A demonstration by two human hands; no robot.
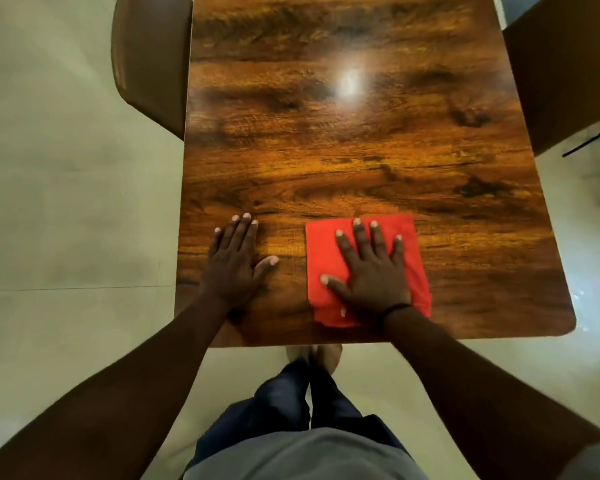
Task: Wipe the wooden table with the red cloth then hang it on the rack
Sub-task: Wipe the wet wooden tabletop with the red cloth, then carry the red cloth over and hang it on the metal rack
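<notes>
The red cloth [361,268] lies folded flat on the wooden surface [343,150], near its front edge and right of centre. The right hand [371,271] presses on it, palm down, fingers spread and flat, gripping nothing. The left hand [234,265] rests just beside the cloth, apart from it, also flat and spread on the bare wood. Brown chairs [149,60] stand at both sides of the surface, on a pale floor [66,202].
</notes>
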